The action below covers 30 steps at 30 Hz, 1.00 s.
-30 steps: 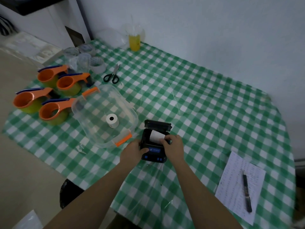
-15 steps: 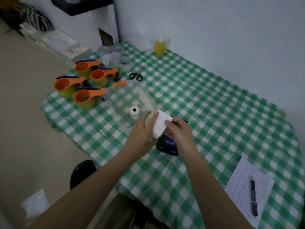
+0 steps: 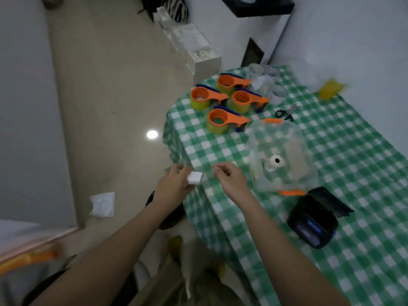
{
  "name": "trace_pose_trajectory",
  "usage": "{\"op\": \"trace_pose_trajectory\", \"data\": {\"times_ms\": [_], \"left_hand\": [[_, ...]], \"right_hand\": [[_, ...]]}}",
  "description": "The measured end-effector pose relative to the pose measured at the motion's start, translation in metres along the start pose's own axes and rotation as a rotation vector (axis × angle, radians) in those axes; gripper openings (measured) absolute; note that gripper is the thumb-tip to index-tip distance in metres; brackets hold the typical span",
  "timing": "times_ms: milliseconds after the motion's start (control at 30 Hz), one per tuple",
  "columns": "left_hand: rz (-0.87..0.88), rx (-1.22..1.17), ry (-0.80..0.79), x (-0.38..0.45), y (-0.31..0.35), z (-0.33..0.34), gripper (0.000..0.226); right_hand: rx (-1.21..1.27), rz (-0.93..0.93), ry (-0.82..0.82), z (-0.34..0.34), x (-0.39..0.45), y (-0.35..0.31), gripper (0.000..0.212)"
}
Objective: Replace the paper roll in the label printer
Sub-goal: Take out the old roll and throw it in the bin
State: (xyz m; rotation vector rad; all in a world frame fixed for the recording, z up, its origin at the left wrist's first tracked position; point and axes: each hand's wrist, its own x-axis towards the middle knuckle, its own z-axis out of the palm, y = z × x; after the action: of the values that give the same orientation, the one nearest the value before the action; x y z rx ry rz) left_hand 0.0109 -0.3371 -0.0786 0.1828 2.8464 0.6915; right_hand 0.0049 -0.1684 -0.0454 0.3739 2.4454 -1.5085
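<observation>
The black label printer (image 3: 313, 219) lies on the green checked tablecloth (image 3: 353, 151) with its lid open and its bay looks dark. My left hand (image 3: 174, 186) holds a small white paper roll (image 3: 194, 178) past the table's left edge, over the floor. My right hand (image 3: 229, 180) is beside it above the table corner, fingers pinched together; a bit of white shows at the fingertips, too blurred to identify. A fresh white paper roll (image 3: 274, 162) stands inside a clear plastic box (image 3: 280, 155) with orange clips.
Several orange tape dispensers (image 3: 220, 100) sit at the table's far left. Scissors (image 3: 286, 112) and clear cups (image 3: 265, 82) lie behind the box, a yellow cup (image 3: 330, 91) near the wall. A dark bin (image 3: 167, 208) and a white bag (image 3: 102, 204) are on the floor.
The camera swung left. Both hands left the printer and moved left to the table edge; the left hand now carries the white roll away from the printer.
</observation>
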Motion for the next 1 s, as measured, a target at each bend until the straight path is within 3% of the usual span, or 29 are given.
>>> {"op": "trace_pose_trajectory", "data": {"times_ms": [167, 367, 667, 867, 1000], "left_hand": [[-0.219, 0.111, -0.148, -0.004, -0.094, 0.006, 0.043], [-0.356, 0.086, -0.307, 0.021, -0.162, 0.042, 0.051], [-0.408, 0.094, -0.439, 0.058, -0.206, 0.09, 0.067], [-0.332, 0.082, -0.398, 0.063, -0.193, 0.065, 0.051], [-0.263, 0.017, -0.296, 0.072, -0.162, 0.034, 0.036]], "right_hand": [[-0.202, 0.016, -0.253, 0.086, 0.027, -0.001, 0.021], [-0.281, 0.112, -0.353, 0.146, 0.057, 0.025, 0.017], [-0.36, 0.247, -0.327, 0.183, 0.092, 0.069, 0.018], [-0.311, 0.224, -0.248, 0.164, 0.08, 0.052, 0.022], [-0.31, 0.106, -0.131, 0.132, 0.064, 0.032, 0.019]]}}
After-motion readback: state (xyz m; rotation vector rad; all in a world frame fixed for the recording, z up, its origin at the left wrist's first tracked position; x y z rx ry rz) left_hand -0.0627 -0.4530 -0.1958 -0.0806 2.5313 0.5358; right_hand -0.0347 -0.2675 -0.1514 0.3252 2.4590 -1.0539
